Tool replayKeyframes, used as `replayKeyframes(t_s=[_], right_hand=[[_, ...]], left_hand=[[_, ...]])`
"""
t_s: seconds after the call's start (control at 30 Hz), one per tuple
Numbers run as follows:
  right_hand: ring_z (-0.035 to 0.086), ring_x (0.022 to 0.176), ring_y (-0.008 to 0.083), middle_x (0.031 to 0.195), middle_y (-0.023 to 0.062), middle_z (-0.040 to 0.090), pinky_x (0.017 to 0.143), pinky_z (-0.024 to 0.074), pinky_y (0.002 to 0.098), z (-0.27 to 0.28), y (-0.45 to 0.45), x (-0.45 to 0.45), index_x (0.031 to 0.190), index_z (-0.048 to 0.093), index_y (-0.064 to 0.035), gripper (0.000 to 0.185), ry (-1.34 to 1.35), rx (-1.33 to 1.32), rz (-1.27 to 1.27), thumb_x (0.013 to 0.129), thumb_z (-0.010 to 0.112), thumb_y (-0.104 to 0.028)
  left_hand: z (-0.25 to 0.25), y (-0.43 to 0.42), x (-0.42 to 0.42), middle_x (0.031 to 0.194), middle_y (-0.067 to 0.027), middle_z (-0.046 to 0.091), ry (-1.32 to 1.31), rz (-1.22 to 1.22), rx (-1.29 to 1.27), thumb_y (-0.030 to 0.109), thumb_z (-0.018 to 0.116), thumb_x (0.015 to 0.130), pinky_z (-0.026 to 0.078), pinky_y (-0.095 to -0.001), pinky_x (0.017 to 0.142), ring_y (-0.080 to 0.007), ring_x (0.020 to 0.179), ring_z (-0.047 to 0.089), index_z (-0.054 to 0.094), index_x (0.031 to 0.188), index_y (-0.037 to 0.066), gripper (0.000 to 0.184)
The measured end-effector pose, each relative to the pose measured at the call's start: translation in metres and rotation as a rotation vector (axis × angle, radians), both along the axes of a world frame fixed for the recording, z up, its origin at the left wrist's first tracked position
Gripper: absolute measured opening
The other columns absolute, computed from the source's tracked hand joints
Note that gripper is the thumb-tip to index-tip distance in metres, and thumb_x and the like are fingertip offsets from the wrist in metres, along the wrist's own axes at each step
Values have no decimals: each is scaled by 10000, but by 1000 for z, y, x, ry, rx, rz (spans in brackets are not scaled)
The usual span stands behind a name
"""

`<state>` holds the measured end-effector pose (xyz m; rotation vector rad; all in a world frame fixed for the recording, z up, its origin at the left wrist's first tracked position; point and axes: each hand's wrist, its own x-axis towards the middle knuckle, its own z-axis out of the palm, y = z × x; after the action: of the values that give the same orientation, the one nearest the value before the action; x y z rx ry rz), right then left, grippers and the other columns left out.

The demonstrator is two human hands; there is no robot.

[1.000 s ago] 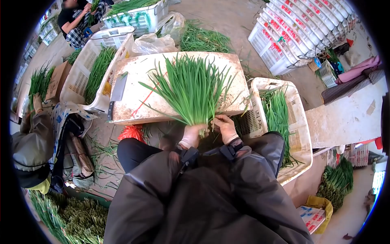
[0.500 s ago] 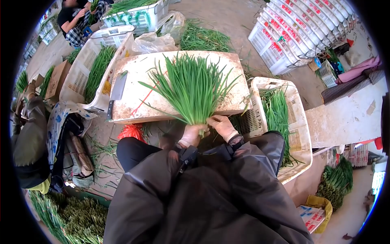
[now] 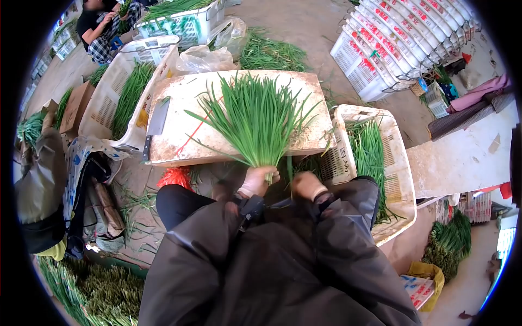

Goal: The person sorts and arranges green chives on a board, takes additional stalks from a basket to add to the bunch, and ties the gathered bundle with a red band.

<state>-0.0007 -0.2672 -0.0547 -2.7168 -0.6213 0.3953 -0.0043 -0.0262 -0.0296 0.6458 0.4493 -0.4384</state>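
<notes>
A fanned-out bunch of green chives (image 3: 253, 119) spreads over a pale, stained board (image 3: 179, 89). My left hand (image 3: 255, 182), in a thin glove, is closed around the stem ends just off the board's near edge. My right hand (image 3: 308, 186) is apart from the bunch, to its right, and smeared by motion. Beside its fingers a single green blade (image 3: 290, 169) hangs down; whether the hand grips it is unclear. A cleaver (image 3: 157, 118) with a black handle lies at the board's left side.
A white crate (image 3: 405, 179) of chives stands right of my knee, another crate (image 3: 103, 103) at the left. Loose chives (image 3: 272, 50) lie behind the board. Stacked white crates (image 3: 375, 60) rise at back right. One person (image 3: 100, 27) sits at far left; a nearer sleeve (image 3: 41, 174) shows below.
My right hand has let go of the bunch's stems and drawn back to the right, a green blade now beside it. The left hand and the bunch stay in place.
</notes>
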Motion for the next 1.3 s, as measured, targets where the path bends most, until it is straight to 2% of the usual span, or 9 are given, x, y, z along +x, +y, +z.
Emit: replayKeyframes(t_s=[0.07,0.17,0.23,0.3,0.37,0.5,0.7,0.9,1.3], right_hand=[[709,1094,320,1128,192,745,951,550,443,44,33,-36,1069,791,-73,331,558,-521,22,823,657,-249],[722,994,336,1084,182,749,910,558,473,20,22,-59,1077,770,-79,308,-127,-454,263,909,602,-276],[714,918,352,1035,162,752,845,564,486,1,21,-18,1069,745,-57,287,242,-320,209,948,565,-246],[714,853,273,938,107,748,754,574,425,23,28,2,1013,718,-17,434,677,778,-630,1040,564,-421],[687,936,208,1115,98,720,833,562,369,74,46,17,1287,622,-35,602,907,967,-881,1017,586,-573],[659,939,173,1128,66,707,789,556,370,66,67,38,1313,617,-40,638,1056,1097,-568,972,661,-577],[641,1045,186,1183,87,703,930,515,340,95,117,31,1312,616,-3,577,669,907,-553,818,877,-146],[682,962,221,1084,113,731,874,547,362,78,109,26,1238,638,26,587,506,928,-680,741,910,-131],[717,807,235,957,111,735,712,583,374,87,58,27,1141,682,3,294,856,1368,-832,871,769,-75]], left_hand=[[1,0,-1,913,-86,703,-3,0,-13,32,741,861,612,-409,774,-229,798,696,690,985,7,136],[7,1,0,915,-88,702,-6,1,-10,32,743,862,615,-411,778,-231,809,703,685,999,4,151],[8,3,-3,921,-89,703,-27,1,-10,30,744,860,616,-413,781,-237,821,707,679,1015,5,171],[11,4,-3,923,-92,703,-13,-22,38,22,744,856,614,-409,764,-242,812,707,673,1043,-3,201],[15,4,-2,929,-96,704,-38,-51,97,13,742,853,610,-404,744,-247,803,708,667,1071,-13,232],[13,-4,-4,953,-128,721,-117,-181,257,27,768,815,581,-369,689,-262,785,715,666,1099,-52,313],[-26,-19,-3,1076,-179,748,-702,-111,957,191,817,785,556,-394,893,-338,1046,711,696,1149,-17,437],[7,-11,-9,1137,-235,727,-620,-449,1088,399,798,779,543,-422,932,-396,1093,685,698,1183,9,571],[85,34,15,784,-74,743,-508,-972,883,338,771,865,549,-289,591,-156,639,696,750,910,-11,353]])
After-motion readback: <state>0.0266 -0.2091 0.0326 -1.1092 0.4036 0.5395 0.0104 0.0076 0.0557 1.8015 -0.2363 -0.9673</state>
